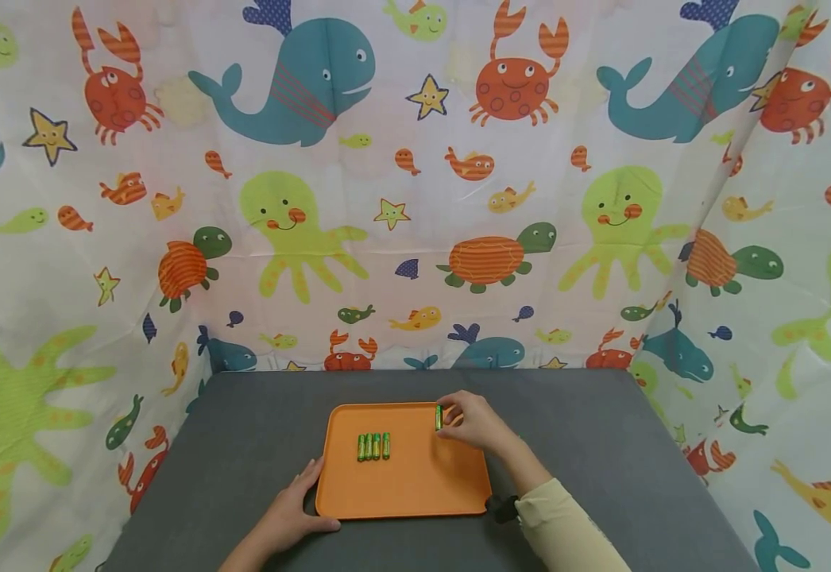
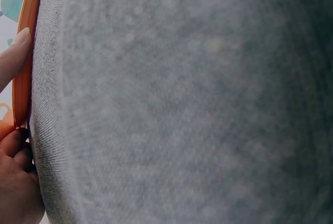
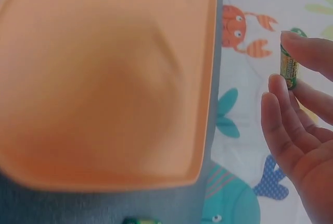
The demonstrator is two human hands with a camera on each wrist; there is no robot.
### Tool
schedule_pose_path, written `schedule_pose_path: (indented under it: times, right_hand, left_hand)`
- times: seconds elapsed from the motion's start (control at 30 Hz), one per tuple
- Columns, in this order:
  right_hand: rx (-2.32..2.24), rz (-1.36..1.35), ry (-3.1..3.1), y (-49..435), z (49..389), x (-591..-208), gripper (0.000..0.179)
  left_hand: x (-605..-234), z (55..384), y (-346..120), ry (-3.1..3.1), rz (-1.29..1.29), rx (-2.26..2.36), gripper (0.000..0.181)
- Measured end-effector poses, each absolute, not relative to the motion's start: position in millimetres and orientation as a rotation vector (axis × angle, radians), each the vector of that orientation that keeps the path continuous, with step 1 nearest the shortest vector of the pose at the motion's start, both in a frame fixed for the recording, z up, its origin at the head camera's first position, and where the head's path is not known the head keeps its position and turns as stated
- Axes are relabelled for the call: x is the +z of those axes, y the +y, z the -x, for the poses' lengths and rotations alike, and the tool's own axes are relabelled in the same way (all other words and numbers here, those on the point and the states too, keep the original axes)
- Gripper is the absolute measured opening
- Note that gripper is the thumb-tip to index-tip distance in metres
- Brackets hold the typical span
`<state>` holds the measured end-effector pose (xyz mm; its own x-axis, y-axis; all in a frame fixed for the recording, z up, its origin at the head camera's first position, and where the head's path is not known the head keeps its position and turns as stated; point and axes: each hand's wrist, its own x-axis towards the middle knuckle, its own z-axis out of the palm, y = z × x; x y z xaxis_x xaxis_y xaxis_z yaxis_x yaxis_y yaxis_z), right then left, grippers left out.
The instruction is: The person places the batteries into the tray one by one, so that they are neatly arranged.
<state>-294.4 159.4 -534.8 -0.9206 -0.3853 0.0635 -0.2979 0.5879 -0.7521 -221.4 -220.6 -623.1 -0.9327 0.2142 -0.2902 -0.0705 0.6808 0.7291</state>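
My right hand point(image 1: 478, 425) pinches a green battery point(image 1: 439, 418) between thumb and fingers, above the far right part of an orange tray point(image 1: 401, 496). The right wrist view shows the battery point(image 3: 289, 69) upright, with the other fingers loosely bent below. Several green batteries point(image 1: 373, 446) stand in a row on the tray's left half. At the tray's near left corner, my left hand point(image 1: 288, 508) rests with fingers along the left side and thumb by the near edge. In the left wrist view the thumb point(image 2: 14, 52) touches the tray's rim point(image 2: 23, 88).
Grey cloth point(image 1: 258, 429) covers the table under the tray. Past the tray's right side lies a green battery point(image 3: 143, 221), only partly in view. A dark strap piece point(image 1: 503, 508) is at the right wrist. A sea-animal curtain point(image 1: 415, 262) surrounds the table's back and sides.
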Motion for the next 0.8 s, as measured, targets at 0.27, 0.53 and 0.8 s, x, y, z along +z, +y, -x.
schedule_pose_path:
  times: [0.27,0.53,0.8]
  right_hand:
    - [-1.247,0.595,2.676,139.8,296.9,-539.3,0.047]
    - [-1.288,0.551,2.624,123.3,298.4,-545.0,0.050]
    - [-1.293,0.517,2.596,106.7,300.1,-555.9,0.048]
  left_hand:
    - [-621.1,220.1,-220.0,2.544,-0.108,1.121,0.122]
    - [-621.6,221.0,-219.0,2.545,-0.108,1.110,0.122]
    - [-619.1,220.9,-219.1,2.540,-0.103,1.094,0.122]
